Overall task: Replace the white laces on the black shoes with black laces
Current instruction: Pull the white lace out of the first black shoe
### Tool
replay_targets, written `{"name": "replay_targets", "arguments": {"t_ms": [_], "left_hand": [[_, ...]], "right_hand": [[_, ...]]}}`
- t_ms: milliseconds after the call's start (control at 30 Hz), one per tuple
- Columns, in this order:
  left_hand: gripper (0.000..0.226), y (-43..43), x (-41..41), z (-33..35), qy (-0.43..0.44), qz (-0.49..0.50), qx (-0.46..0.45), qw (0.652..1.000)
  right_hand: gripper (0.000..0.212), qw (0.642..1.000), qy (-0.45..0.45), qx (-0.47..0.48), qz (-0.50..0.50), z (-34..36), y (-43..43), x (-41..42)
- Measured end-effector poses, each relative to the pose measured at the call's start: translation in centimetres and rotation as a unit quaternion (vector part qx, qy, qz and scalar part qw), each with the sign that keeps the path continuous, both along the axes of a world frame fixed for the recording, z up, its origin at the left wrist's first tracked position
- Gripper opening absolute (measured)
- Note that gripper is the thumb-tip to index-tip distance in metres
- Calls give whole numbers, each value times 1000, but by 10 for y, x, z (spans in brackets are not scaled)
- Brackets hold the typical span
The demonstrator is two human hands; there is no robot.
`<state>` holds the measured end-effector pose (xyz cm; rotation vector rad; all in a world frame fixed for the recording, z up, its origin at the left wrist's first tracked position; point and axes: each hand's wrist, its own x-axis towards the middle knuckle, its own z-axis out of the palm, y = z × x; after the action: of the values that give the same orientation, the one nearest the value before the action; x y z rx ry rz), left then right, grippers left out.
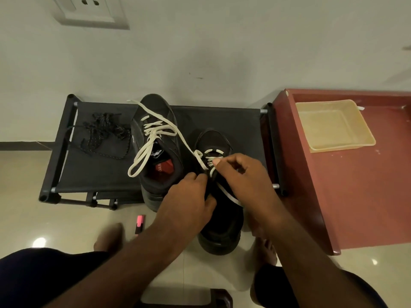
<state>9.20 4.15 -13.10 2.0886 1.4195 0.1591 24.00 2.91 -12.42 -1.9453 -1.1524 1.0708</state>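
Observation:
Two black shoes stand on a low black fabric rack (233,121). The left shoe (155,112) has loose white laces (160,127) trailing out of it. On the right shoe (219,227), which overhangs the rack's front edge, white laces (210,152) cross the eyelets. My right hand (240,176) pinches a white lace over that shoe's eyelets. My left hand (189,198) grips the right shoe at its tongue and left side. A heap of black laces (104,132) lies on the rack's left part.
A red-brown table (360,196) stands to the right, bearing a pale yellow plastic tray (347,145). A pink and black marker (140,223) lies on the tiled floor by my bare feet. The white wall behind has a socket plate (89,10).

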Motion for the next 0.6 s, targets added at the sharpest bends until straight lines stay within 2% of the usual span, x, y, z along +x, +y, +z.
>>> {"name": "replay_targets", "arguments": {"t_ms": [133, 267, 367, 467, 600], "left_hand": [[29, -3, 0, 0, 10, -11, -1, 1000], [31, -5, -1, 1, 2, -7, -9, 1000], [30, -5, 0, 0, -2, -3, -10, 1000], [29, -4, 0, -1, -6, 3, -8, 1000], [33, -3, 2, -1, -12, 4, -13, 1000]], "right_hand": [[13, 999, 33, -14, -39, -1, 5, 0], [12, 1000, 13, -1, -14, 1, 7, 0], [13, 999, 37, -39, -6, 2, 9, 9], [23, 993, -30, -92, 62, 2, 7, 9], [32, 977, -149, -69, 137, 3, 6, 1]]}}
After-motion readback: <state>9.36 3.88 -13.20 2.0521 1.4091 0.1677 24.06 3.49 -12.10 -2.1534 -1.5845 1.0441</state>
